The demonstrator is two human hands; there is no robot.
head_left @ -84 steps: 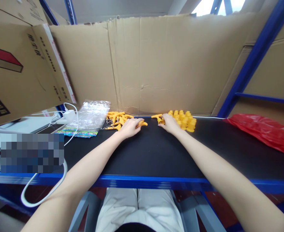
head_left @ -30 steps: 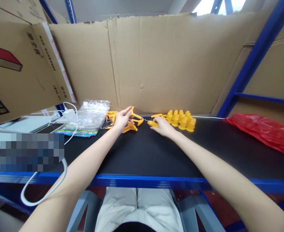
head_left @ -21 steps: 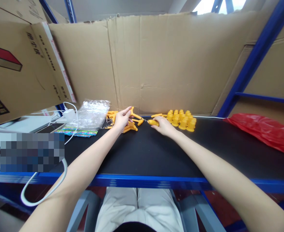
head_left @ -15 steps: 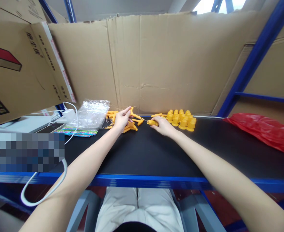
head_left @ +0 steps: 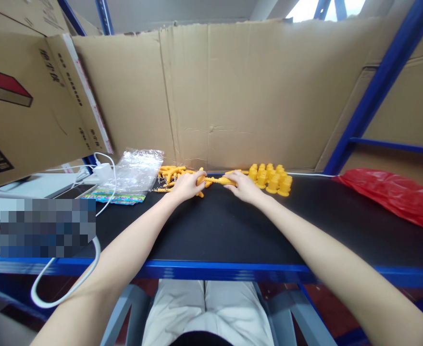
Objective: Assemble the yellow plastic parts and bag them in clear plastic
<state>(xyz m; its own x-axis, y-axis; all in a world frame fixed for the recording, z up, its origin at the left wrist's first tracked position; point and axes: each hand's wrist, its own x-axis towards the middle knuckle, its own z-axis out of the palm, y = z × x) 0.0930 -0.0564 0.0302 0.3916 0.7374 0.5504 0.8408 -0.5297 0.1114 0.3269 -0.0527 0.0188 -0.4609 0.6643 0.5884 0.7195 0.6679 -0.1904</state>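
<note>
Near the back of the black tabletop, my left hand (head_left: 187,187) is closed around a yellow ridged piece (head_left: 200,179). My right hand (head_left: 246,186) pinches a yellow keychain piece (head_left: 229,180) a short way to the right. A thin knobbly yellow stretch (head_left: 214,180) spans the gap between the hands; whether it is one piece or two meeting cannot be seen. Behind and left of my left hand lies a pile of yellow keychain pieces (head_left: 170,171) with small metal chains. Several yellow cup-shaped pieces (head_left: 273,180) stand grouped just right of my right hand.
A clear plastic bag (head_left: 135,168) lies over a colourful packet (head_left: 119,197) on the left. A white cable (head_left: 98,250) hangs across my left forearm. Cardboard (head_left: 255,96) walls the back, and a red plastic bag (head_left: 395,194) lies at right. The blue front edge (head_left: 226,270) borders the table.
My left hand has moved slightly down and right and closed on a yellow piece, which now reaches toward the right hand's piece. My right hand stays almost in place.
</note>
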